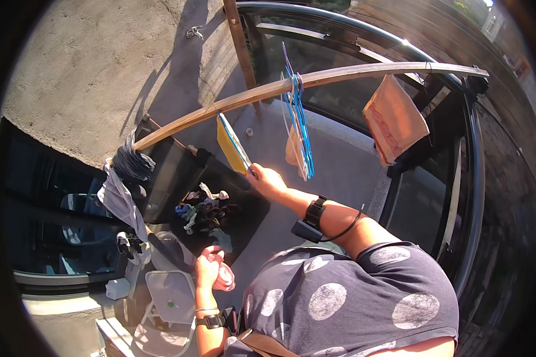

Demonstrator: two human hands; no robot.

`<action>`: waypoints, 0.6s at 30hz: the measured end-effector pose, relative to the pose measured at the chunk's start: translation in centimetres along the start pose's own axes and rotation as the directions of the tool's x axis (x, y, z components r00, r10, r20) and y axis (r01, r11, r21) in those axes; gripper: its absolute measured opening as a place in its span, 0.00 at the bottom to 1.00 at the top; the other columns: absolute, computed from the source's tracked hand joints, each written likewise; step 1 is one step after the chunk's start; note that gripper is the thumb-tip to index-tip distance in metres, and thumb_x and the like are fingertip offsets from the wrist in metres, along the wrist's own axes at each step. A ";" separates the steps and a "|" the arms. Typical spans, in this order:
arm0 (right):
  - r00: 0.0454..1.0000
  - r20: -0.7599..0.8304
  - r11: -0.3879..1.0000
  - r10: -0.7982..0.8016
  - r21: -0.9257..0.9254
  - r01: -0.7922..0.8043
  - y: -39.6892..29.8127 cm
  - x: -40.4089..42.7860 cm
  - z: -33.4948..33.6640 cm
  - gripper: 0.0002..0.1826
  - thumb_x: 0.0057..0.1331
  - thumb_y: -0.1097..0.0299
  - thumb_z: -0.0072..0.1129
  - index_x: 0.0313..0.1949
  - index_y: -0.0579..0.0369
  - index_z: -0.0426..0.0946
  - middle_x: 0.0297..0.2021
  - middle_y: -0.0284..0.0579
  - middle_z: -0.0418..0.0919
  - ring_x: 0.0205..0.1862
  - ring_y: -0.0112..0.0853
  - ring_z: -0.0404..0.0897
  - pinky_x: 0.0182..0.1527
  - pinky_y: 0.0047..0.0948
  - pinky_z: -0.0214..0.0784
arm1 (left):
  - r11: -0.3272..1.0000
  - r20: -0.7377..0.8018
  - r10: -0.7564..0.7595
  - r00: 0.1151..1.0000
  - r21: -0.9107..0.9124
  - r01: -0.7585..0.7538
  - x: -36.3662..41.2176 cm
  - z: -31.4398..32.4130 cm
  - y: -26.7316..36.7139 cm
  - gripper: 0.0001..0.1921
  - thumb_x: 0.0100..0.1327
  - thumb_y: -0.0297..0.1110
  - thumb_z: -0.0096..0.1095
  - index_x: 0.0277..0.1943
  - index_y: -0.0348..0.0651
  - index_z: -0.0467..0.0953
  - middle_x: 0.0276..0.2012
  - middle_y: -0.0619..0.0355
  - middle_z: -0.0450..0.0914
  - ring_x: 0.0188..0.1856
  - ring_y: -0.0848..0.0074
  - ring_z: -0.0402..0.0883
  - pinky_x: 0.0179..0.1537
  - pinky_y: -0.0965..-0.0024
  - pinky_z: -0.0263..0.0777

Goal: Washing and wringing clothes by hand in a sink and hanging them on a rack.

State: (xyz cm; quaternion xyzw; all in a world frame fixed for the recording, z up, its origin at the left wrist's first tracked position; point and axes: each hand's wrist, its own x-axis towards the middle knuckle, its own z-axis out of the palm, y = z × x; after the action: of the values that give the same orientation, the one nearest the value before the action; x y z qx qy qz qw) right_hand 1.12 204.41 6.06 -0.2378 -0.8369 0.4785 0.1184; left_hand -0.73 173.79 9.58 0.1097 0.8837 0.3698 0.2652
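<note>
My right hand grips the lower end of a blue hanger that carries a yellow cloth and hangs from the wooden pole. In my left hand, held low, is a bunched pink cloth. Beyond that hand, a heap of small laundry pieces lies on a dark surface. Several blue and white hangers hang close together on the pole, with a peach-coloured cloth among them.
An orange cloth hangs near the pole's right end, beside a metal railing. Grey garments hang at the left end. A folding chair stands at lower left. A tap juts from the rough wall.
</note>
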 end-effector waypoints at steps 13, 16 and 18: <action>0.773 -0.522 0.902 -0.360 -0.406 0.147 1.9 3.1 -10.9 0.15 0.49 0.73 0.62 0.38 0.54 0.73 0.38 0.47 0.72 0.43 0.44 0.71 0.45 0.37 0.65 | 0.998 0.057 0.055 0.997 -0.017 -0.055 -0.1 0.9 0.6 0.12 0.54 0.32 0.64 0.41 0.39 0.78 0.26 0.51 0.81 0.28 0.73 0.79 0.32 0.70 0.72; 0.766 -0.555 0.875 -0.326 -0.484 0.022 2.9 4.2 -12.5 0.21 0.45 0.72 0.63 0.41 0.51 0.71 0.38 0.44 0.71 0.44 0.42 0.69 0.46 0.40 0.60 | 0.997 0.053 0.074 0.996 -0.012 -0.073 -0.1 1.0 0.2 0.13 0.53 0.33 0.64 0.41 0.39 0.78 0.26 0.51 0.81 0.28 0.72 0.80 0.32 0.70 0.72; 0.803 -0.515 0.847 -0.299 -0.531 -0.026 3.1 4.6 -12.6 0.22 0.45 0.71 0.63 0.43 0.50 0.70 0.39 0.43 0.70 0.45 0.41 0.69 0.47 0.40 0.59 | 0.999 0.051 0.049 0.998 0.009 -0.049 -0.5 1.1 0.3 0.13 0.53 0.33 0.64 0.41 0.39 0.78 0.26 0.51 0.80 0.28 0.72 0.79 0.32 0.70 0.72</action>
State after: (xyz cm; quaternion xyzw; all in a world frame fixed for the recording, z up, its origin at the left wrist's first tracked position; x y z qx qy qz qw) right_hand 3.43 217.47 9.69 -0.3313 -0.8719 0.1320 0.3355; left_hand 0.28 174.44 9.29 0.1420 0.8757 0.3686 0.2777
